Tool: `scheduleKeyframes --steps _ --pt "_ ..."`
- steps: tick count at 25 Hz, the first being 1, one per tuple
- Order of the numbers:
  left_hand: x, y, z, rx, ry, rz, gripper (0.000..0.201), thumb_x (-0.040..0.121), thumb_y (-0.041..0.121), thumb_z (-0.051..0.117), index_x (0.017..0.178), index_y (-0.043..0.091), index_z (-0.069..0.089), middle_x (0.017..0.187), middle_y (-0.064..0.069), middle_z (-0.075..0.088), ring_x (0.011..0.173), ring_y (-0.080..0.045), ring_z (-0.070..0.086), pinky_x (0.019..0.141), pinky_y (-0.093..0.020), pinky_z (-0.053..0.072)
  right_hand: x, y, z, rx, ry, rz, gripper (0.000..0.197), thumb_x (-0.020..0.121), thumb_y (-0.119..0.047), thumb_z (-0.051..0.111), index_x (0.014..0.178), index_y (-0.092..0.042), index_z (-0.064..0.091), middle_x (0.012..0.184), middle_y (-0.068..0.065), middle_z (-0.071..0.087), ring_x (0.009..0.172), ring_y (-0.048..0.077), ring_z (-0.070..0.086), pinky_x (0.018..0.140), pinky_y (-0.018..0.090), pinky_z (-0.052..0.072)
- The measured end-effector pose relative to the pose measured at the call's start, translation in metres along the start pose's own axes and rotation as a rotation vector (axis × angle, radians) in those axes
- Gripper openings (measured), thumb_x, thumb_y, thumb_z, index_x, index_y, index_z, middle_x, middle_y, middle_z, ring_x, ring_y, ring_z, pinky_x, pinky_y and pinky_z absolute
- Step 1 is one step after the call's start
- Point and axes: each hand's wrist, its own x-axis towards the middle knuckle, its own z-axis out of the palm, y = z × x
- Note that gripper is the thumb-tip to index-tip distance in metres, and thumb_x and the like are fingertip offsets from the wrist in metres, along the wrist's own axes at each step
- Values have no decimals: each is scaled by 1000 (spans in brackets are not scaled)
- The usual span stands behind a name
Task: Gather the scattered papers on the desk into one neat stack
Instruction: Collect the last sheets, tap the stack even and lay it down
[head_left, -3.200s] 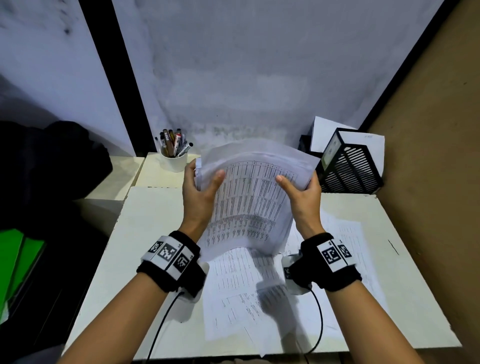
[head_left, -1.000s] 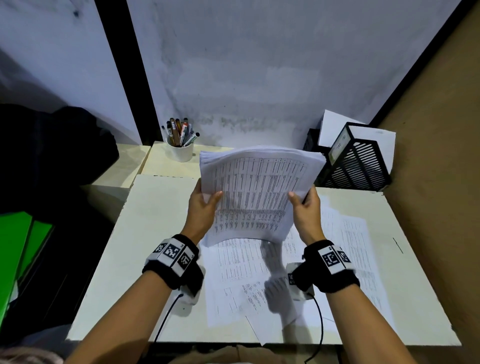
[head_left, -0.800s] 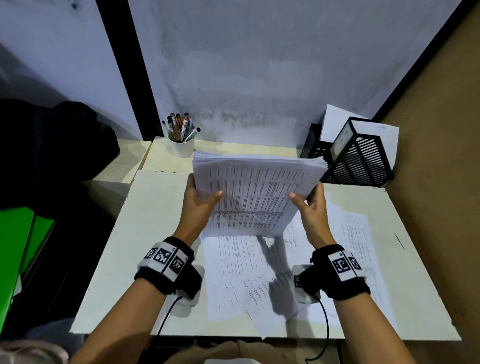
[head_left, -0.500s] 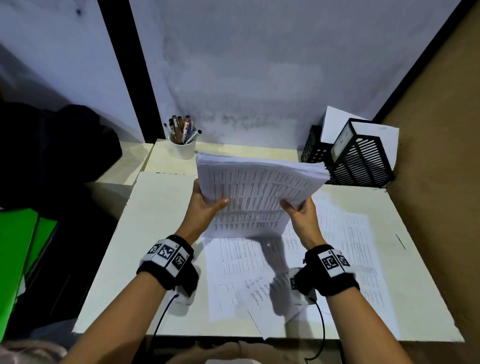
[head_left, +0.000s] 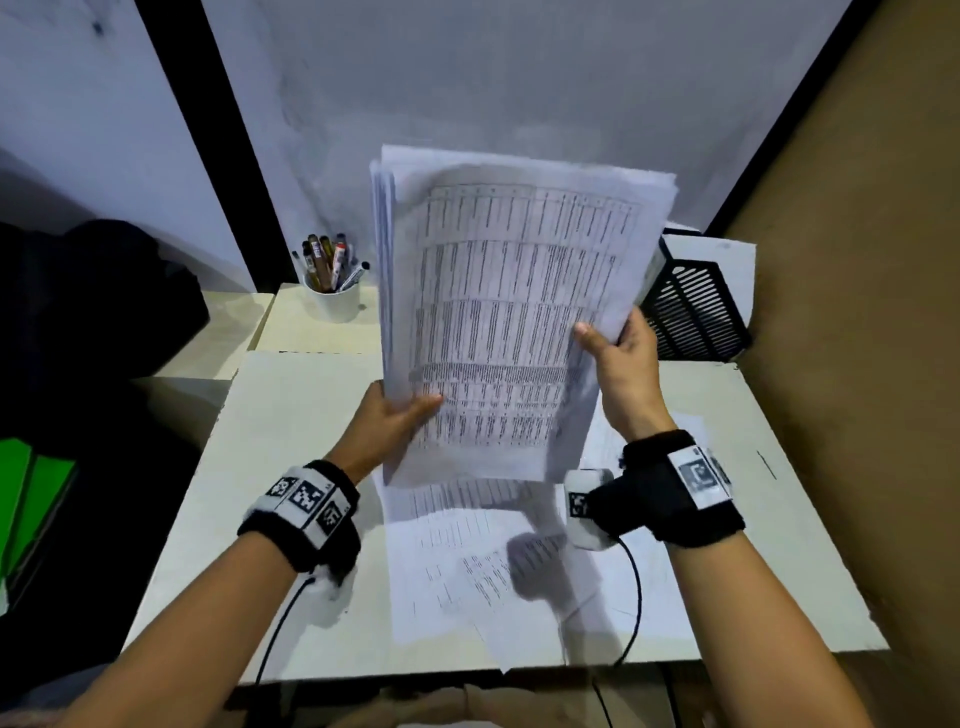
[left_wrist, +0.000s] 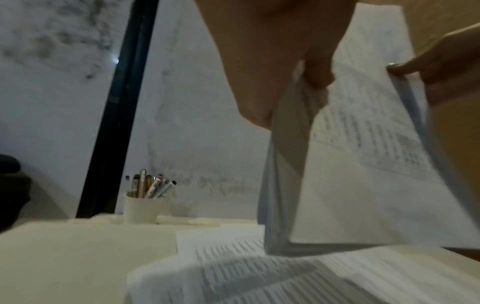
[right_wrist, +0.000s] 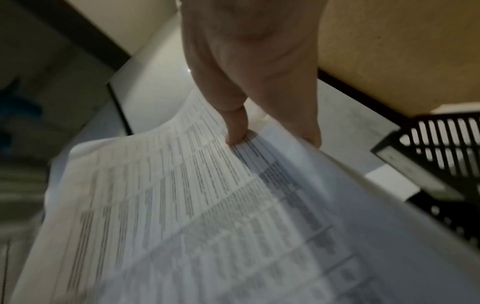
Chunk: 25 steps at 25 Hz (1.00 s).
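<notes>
A thick stack of printed papers (head_left: 514, 317) stands nearly upright above the desk (head_left: 291, 467), its lower edge just over the loose sheets. My left hand (head_left: 389, 421) grips the stack's lower left edge, thumb on the front page. My right hand (head_left: 618, 358) grips the right edge higher up. In the left wrist view the stack (left_wrist: 350, 185) hangs from my fingers (left_wrist: 318, 72) close above the sheets. The right wrist view shows my thumb (right_wrist: 236, 125) pressed on the top page (right_wrist: 182, 205). Several loose printed sheets (head_left: 488, 566) lie fanned on the desk under the stack.
A white cup of pens (head_left: 332, 291) stands at the back left on a raised ledge. A black mesh file holder (head_left: 696, 312) with white paper sits at the back right. Green folders (head_left: 31, 499) lie off the desk's left side. A brown wall runs along the right.
Both hands have tipped the stack from a low slant to nearly upright and raised its top edge. The right hand moved up the right edge; the left hand stays at the lower left.
</notes>
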Motion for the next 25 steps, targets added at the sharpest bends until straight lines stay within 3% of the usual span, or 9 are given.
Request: scheduleKeyframes --steps 3,5,8,11,14,17,19,22,25 --pt "-5 -21 17 100 117 18 13 85 21 63 76 14 56 63 2 55 58 -12 50 56 -20 43 4 30 -22 -243 -57 105 43 87 -8 60 127 -7 44 118 3 55 100 11 55 82 18 48" --pt "-9 -37 22 128 193 -42 24 86 13 61 65 12 48 60 -5 45 58 -16 36 51 -25 30 4 72 -72 -380 3 313 50 85 -23 65 128 -9 44 131 11 48 106 21 52 83 28 43" --pt "-20 -61 18 174 261 -168 22 86 11 60 67 7 49 58 -6 45 59 -18 35 51 -29 27 -9 142 -170 -567 198 706 90 52 -59 78 118 -5 51 134 24 49 106 33 58 87 38 47" --pt "-30 -77 10 198 293 -249 31 80 20 66 59 11 45 53 -5 40 54 -18 33 51 -29 26 -26 173 -236 -847 287 936 83 74 -47 69 135 0 38 141 26 38 128 42 40 106 49 35" --pt "-33 -86 12 222 334 -279 35 75 26 64 53 13 40 51 -6 38 53 -18 32 52 -30 27 -30 169 -234 -854 333 990 83 78 -44 68 136 2 32 137 26 42 122 42 45 99 49 42" --pt "-32 -94 18 248 322 -308 37 85 15 61 54 11 40 53 -8 40 53 -19 36 51 -32 29 -20 176 -203 -820 199 961 75 75 -46 69 124 6 47 118 20 58 104 38 57 84 39 49" --pt "-34 -96 20 261 320 -310 36 86 13 59 55 10 40 52 -8 41 52 -19 36 49 -30 30 -17 180 -182 -949 143 931 79 72 -53 67 126 1 48 130 22 50 118 38 49 97 43 43" --pt "-36 -101 18 262 346 -323 36 86 12 59 55 10 40 51 -7 40 51 -19 35 48 -28 28 -16 183 -169 -1084 200 908 99 70 -57 68 142 -8 20 147 22 19 134 40 25 106 52 30" --pt "-37 -106 18 246 361 -336 35 86 13 60 57 9 40 54 -9 40 51 -18 34 48 -28 28 -20 188 -160 -1016 196 936 112 67 -49 76 146 -9 7 150 22 19 133 43 32 104 52 35"
